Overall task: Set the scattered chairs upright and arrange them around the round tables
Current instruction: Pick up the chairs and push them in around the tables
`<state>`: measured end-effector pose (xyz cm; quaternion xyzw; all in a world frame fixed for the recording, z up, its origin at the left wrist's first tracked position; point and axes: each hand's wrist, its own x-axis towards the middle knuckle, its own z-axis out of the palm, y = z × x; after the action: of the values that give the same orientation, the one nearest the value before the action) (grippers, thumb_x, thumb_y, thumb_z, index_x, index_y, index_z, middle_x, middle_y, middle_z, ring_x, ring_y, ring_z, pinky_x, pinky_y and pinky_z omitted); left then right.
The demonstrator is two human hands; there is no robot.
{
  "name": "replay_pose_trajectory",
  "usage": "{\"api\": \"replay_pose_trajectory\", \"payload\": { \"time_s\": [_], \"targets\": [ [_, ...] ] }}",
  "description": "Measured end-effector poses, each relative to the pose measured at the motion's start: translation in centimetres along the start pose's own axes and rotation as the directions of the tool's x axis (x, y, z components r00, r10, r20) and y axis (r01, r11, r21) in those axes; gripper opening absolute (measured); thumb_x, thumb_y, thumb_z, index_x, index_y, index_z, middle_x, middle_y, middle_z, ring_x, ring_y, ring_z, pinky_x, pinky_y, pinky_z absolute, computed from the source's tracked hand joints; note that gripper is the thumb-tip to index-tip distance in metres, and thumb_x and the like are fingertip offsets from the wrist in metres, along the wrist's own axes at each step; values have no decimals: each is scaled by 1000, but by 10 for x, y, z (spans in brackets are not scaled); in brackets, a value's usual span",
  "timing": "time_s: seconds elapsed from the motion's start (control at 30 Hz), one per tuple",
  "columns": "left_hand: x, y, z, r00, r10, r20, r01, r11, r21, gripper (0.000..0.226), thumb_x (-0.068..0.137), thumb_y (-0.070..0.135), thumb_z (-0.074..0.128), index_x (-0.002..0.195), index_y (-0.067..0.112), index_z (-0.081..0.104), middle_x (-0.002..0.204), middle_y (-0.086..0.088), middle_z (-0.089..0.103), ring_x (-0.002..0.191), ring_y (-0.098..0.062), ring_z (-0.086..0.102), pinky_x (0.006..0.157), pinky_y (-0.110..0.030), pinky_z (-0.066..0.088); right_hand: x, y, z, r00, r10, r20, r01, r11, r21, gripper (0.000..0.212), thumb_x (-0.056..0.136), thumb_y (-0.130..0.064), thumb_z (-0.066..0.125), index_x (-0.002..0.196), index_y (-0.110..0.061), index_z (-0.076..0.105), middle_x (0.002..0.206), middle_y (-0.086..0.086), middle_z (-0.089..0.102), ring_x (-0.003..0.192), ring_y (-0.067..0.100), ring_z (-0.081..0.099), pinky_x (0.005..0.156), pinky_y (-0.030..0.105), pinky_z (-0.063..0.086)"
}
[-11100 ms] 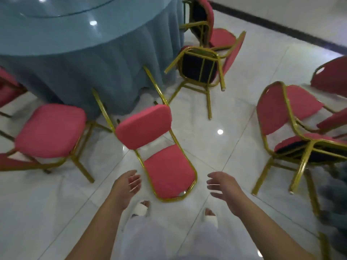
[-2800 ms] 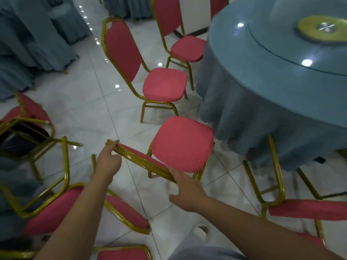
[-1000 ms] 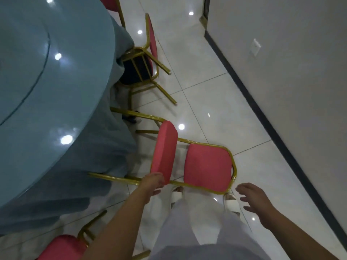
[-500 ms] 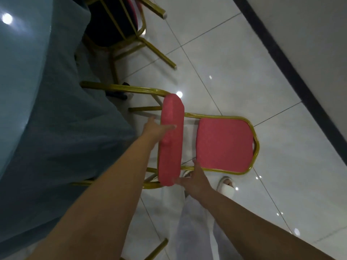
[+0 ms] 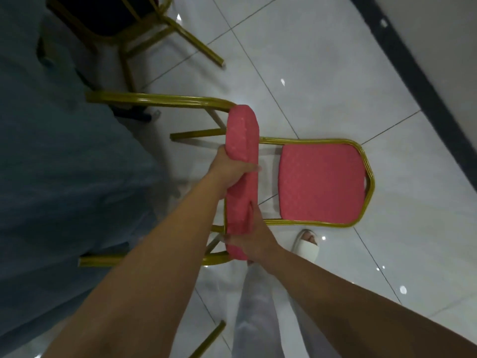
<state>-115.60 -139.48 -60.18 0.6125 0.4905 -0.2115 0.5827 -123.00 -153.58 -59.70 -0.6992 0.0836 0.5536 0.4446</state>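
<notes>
A red-cushioned chair with a gold frame (image 5: 322, 184) lies on its back on the white tiles, backrest flat, seat cushion (image 5: 242, 140) standing on edge, legs pointing left under the tablecloth. My left hand (image 5: 229, 169) grips the middle of the seat cushion, thumb over its edge. My right hand (image 5: 250, 241) grips the near end of the same cushion. The round table's blue-grey cloth (image 5: 64, 164) hangs at the left.
Another chair with a dark underside (image 5: 124, 24) lies tipped at the top left beside the table. A gold chair leg (image 5: 206, 339) pokes in at the bottom. A wall with a dark skirting (image 5: 423, 99) runs along the right. My white slipper (image 5: 305, 248) stands beside the chair.
Both hands have closed round the seat cushion; half a second ago they were only touching it. The view has drawn closer to the chair.
</notes>
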Motion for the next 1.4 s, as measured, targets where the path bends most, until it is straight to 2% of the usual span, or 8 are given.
{"api": "replay_pose_trajectory", "payload": {
  "time_s": [0.27,0.5,0.57,0.67,0.83,1.03,1.23,1.4],
  "targets": [
    [-9,25,120,948,66,312,-62,998,-22,110,60,30,93,145,41,24,116,16,56,102,-12,60,63,-25,54,-3,18,-109,901,-55,-430,117,986,120,92,65,-9,85,129,-50,33,110,-10,64,99,17,65,77,28,54],
    [0,22,194,981,192,-1,-192,981,19,106,66,25,86,147,38,18,113,11,49,96,-17,53,81,-33,51,2,36,-138,897,27,-441,87,968,235,97,72,1,78,147,-39,32,114,-7,66,102,18,66,85,44,59],
    [5,16,194,977,207,-42,-206,978,28,96,68,19,82,143,37,25,109,10,53,94,-17,57,78,-33,52,7,39,-138,907,42,-420,80,960,268,99,69,3,79,144,-42,33,113,-8,65,98,16,67,70,28,61],
    [9,21,191,989,148,-27,-148,989,21,89,66,10,79,137,34,31,107,7,56,92,-16,60,72,-34,55,9,33,-141,908,34,-418,51,981,190,109,60,0,81,144,-45,28,110,-11,63,90,10,63,54,13,50],
    [0,48,209,990,137,34,-137,991,7,75,65,9,77,123,30,35,101,3,57,86,-17,61,66,-33,56,1,24,-166,885,49,-463,8,993,120,102,65,-9,84,147,-39,30,113,-6,64,99,20,64,82,39,59],
    [-45,75,262,954,260,151,-274,959,78,75,60,28,80,114,44,31,95,14,56,80,-12,61,63,-29,53,-54,23,-211,733,95,-673,17,987,158,72,70,-1,71,132,-31,50,84,-10,67,69,7,66,45,11,47],
    [-81,80,198,907,262,330,-265,964,-35,75,57,21,83,117,41,42,102,13,61,85,-13,65,66,-32,60,-100,-15,-131,630,43,-776,21,997,72,103,70,-8,75,147,-48,21,119,-10,61,108,20,63,80,33,56],
    [-56,82,74,849,280,448,-196,955,-225,84,50,5,76,128,25,53,111,-5,70,95,-23,72,72,-32,59,-81,-57,-38,667,-171,-726,60,982,-177,120,77,-19,74,144,-60,-17,163,-11,13,150,19,19,120,51,24]
  ]
}}
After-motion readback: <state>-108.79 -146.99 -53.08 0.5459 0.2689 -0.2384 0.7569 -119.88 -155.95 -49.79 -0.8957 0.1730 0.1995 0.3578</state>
